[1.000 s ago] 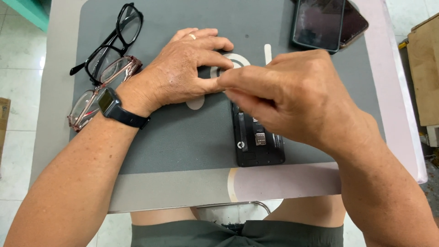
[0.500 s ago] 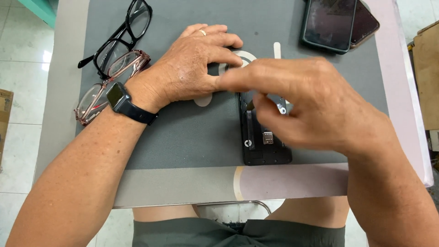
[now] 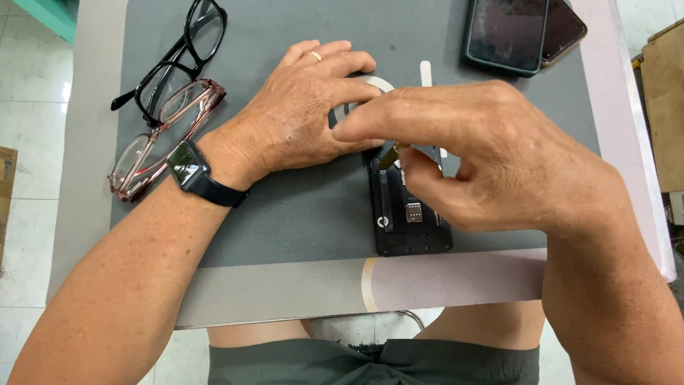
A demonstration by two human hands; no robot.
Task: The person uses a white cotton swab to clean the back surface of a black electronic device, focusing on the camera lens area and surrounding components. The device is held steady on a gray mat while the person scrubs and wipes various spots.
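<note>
While the left hand [image 3: 299, 114] presses flat, the right hand [image 3: 484, 157] pinches a small tool [image 3: 392, 155] over the opened phone [image 3: 410, 214] near the mat's front edge.

bright even daylight, soft faint shadows under the hands, mild glare on the floor tiles [image 3: 32, 114], sharp focus, slight edge distortion

Grey work mat [image 3: 299, 214] on a pale grey and pink tabletop [image 3: 456, 281]. Black opened phone [image 3: 412, 214]; black-framed glasses [image 3: 171, 60]; translucent pink-framed glasses [image 3: 160, 139]; black smartwatch [image 3: 189, 167]; gold ring [image 3: 315, 55]; dark green-cased phone [image 3: 504, 34].
</note>
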